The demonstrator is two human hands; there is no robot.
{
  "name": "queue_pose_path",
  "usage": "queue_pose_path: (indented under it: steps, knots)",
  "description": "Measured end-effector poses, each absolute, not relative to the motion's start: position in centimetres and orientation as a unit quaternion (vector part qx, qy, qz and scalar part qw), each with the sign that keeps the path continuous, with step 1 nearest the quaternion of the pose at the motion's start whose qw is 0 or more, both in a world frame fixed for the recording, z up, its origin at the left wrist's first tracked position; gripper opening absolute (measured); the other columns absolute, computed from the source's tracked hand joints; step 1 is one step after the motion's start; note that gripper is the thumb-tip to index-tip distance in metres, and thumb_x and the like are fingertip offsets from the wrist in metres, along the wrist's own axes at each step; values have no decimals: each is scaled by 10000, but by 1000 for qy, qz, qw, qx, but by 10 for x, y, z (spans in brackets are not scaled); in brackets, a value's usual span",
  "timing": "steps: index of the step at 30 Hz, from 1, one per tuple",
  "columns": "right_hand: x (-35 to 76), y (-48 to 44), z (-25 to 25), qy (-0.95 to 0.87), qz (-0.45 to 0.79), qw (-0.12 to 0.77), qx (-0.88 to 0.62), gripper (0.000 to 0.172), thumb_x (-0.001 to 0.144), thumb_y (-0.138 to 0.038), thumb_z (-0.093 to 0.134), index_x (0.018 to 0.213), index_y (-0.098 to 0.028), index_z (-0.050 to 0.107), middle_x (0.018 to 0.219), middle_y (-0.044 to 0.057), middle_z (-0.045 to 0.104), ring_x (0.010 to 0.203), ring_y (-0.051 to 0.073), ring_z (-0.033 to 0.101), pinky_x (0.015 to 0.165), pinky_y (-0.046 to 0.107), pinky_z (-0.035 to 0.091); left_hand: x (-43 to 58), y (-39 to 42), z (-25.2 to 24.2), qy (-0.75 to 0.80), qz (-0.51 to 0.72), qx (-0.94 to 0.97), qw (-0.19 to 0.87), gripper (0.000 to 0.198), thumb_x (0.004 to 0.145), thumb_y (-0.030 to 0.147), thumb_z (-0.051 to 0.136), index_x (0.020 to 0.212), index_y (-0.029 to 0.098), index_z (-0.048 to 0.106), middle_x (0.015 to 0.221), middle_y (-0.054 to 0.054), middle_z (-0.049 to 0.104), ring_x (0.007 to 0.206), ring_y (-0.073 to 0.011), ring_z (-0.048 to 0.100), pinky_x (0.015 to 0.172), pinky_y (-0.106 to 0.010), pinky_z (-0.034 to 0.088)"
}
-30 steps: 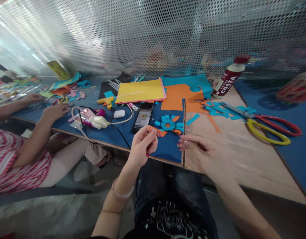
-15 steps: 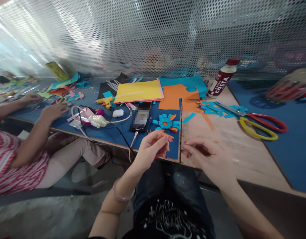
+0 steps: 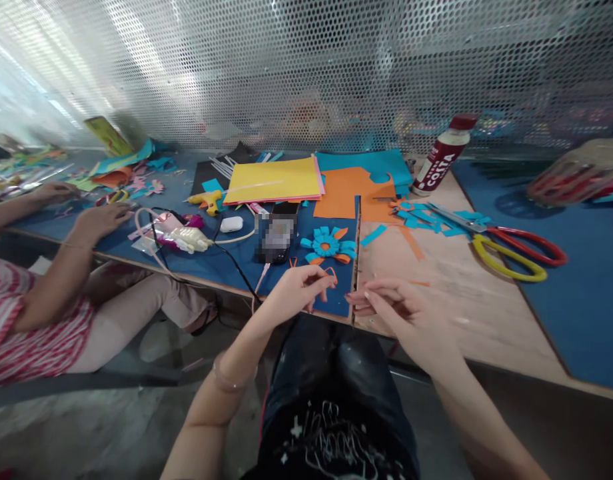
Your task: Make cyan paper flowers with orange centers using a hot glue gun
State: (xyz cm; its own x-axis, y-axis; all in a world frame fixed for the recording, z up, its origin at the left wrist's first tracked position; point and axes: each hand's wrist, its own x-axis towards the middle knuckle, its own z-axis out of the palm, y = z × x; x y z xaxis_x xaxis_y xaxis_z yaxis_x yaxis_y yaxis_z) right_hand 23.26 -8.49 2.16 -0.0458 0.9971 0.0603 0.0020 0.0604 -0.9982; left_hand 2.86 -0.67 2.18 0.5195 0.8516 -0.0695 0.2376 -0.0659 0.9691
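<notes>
My left hand (image 3: pixel 301 288) pinches a small orange paper strip (image 3: pixel 331 273) bent into a loop beyond its fingertips. Just to its right, above the table's front edge, is my right hand (image 3: pixel 404 310); its fingers are loosely stretched toward the left hand, and nothing shows in them. A blue paper flower (image 3: pixel 328 245) with some orange petals lies right behind my left hand. Left of the flower, a phone (image 3: pixel 276 237) is plugged into a pink cable. Large scissors (image 3: pixel 486 233) with red and yellow handles lie beyond my right hand, over blue paper strips (image 3: pixel 411 215).
Yellow sheets (image 3: pixel 274 180), orange paper (image 3: pixel 335 193) and blue paper (image 3: pixel 366 163) lie at the back. A drink bottle (image 3: pixel 442 157) stands right of them. A yellow glue gun (image 3: pixel 206 200), white case (image 3: pixel 231 224) and cables are left. A co-worker's hands (image 3: pixel 104 223) rest farther left.
My right hand has moved slightly left, closer to my left hand, and its fingers have loosened from a pinch. The orange strip in my left hand now shows as a loop.
</notes>
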Motion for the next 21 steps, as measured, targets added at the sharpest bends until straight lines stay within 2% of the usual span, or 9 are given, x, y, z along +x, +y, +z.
queue_pose_path:
  steps: [3,6,8,10,12,14,17,21]
  knots:
    - [235,-84,19,-532,483,500,-483,207,931,-402,598,982,-201,605,922,68,760,795,177,736,772,349,624,22,6,18,430,215,708,517,375,895,502,581,806,144,648,564,27,595,355,-62,465,395,-175,353]
    - [236,-84,18,-571,446,475,-500,208,955,-402,551,961,-203,611,848,47,730,709,153,698,700,308,600,14,10,20,472,177,729,463,419,857,535,624,676,158,601,451,36,547,313,-86,468,375,-190,336]
    - [237,-84,18,-603,403,460,-512,202,968,-390,525,936,-209,609,804,32,689,675,142,658,632,277,565,9,6,25,509,182,730,418,434,813,534,682,615,169,558,413,44,525,295,-92,459,373,-198,330]
    - [236,-83,20,-632,356,459,-513,189,975,-364,507,905,-214,601,795,25,646,681,139,627,607,259,532,7,-2,33,521,212,723,400,418,817,537,681,644,169,583,413,57,504,298,-88,451,366,-194,322]
    - [234,-83,22,-654,312,471,-503,169,976,-327,505,885,-217,595,826,30,616,735,143,614,638,258,521,12,-13,40,496,234,707,446,404,889,559,579,803,172,657,440,66,489,312,-85,449,347,-182,320]
    - [231,-83,23,-667,273,481,-499,145,972,-292,514,882,-218,601,881,39,593,755,139,595,650,258,510,23,-24,45,447,225,702,506,456,947,582,456,931,176,664,470,66,497,316,-74,424,336,-170,319]
    - [228,-84,22,-687,214,481,-500,117,955,-255,540,882,-221,625,930,42,552,745,133,575,633,265,497,42,-32,45,345,187,718,575,448,981,555,392,916,165,603,588,45,560,358,-51,448,354,-151,341]
    - [232,-83,21,-724,64,484,-488,103,905,-195,608,846,-242,678,971,53,549,882,184,572,715,322,494,54,-28,36,261,188,680,659,441,971,563,420,832,158,527,593,63,498,384,-34,436,376,-138,357]
